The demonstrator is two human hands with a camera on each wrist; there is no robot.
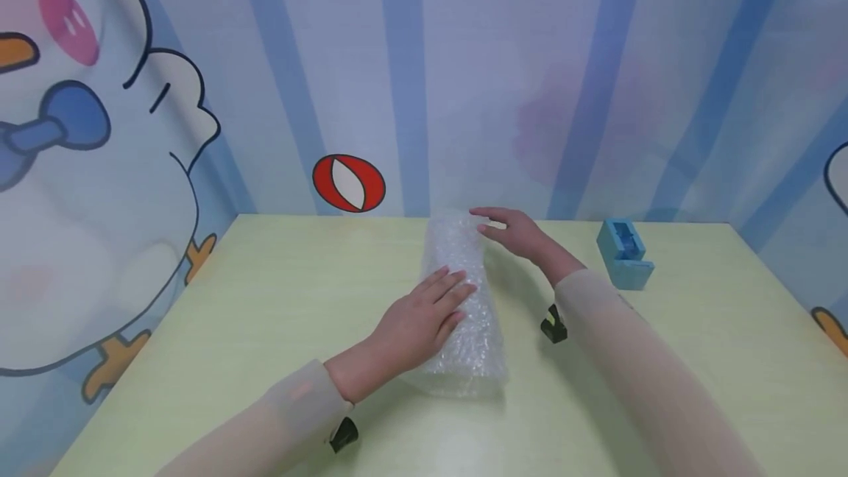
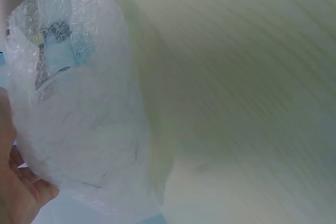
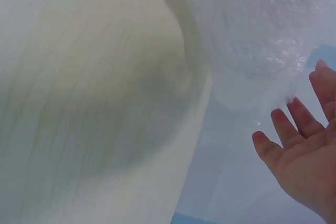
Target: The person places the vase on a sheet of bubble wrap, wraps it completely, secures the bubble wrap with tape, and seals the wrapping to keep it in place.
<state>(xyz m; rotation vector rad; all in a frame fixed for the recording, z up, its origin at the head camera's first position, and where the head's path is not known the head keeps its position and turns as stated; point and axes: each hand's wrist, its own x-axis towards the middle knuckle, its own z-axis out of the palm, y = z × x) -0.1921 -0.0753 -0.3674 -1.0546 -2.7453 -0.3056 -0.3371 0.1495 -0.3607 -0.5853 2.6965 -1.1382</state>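
A roll of clear bubble wrap [image 1: 486,341] lies lengthwise on the table. My left hand [image 1: 414,324] rests on its upper left side with the fingers extended across it. Seen end-on in the left wrist view, the bubble wrap [image 2: 89,119] forms a thick bundle, with the left hand [image 2: 21,192] against its side. My right hand [image 1: 520,232] is by the far end, thumb and fingers apart. In the right wrist view the right hand [image 3: 307,156] has spread fingers close to the loose edge of the bubble wrap [image 3: 252,35]; whether they touch it I cannot tell.
A light blue tape dispenser [image 1: 626,271] stands toward the back right of the pale yellow table [image 1: 298,278]. Behind the table's back edge rises a blue striped backdrop [image 1: 477,79] with cartoon prints.
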